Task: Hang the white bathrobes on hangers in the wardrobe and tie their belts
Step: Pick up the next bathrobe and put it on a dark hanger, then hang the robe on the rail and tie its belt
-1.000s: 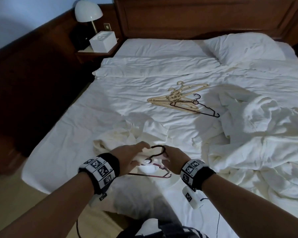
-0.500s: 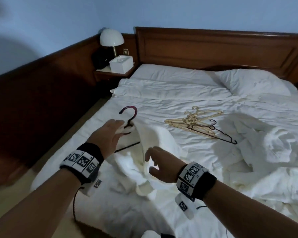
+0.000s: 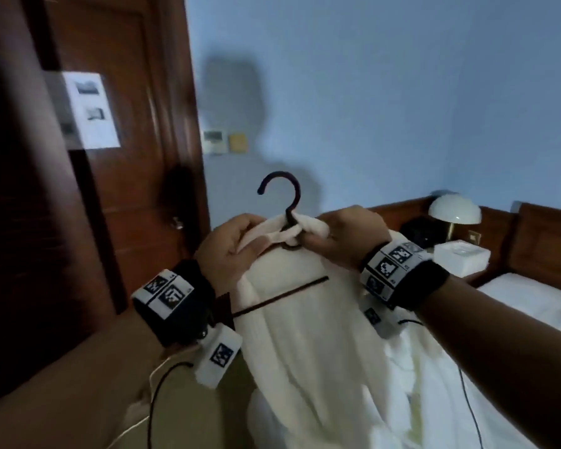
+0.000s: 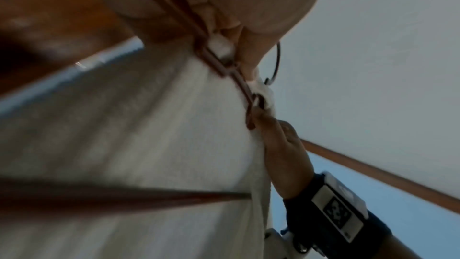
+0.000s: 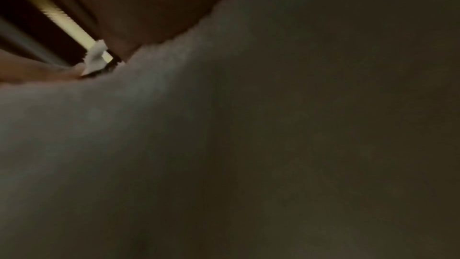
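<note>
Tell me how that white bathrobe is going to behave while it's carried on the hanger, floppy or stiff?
Probably floppy: the bathrobe drapes in soft folds below the hanger. It may slide off, since the left hand and right hand both pinch its collar at the hook. Its thick pile suggests some weight.

A white bathrobe (image 3: 308,335) is seen on a dark hanger (image 3: 282,202); the wall (image 3: 402,92) is pale blue; the door (image 3: 110,157) is reddish-brown.
</note>
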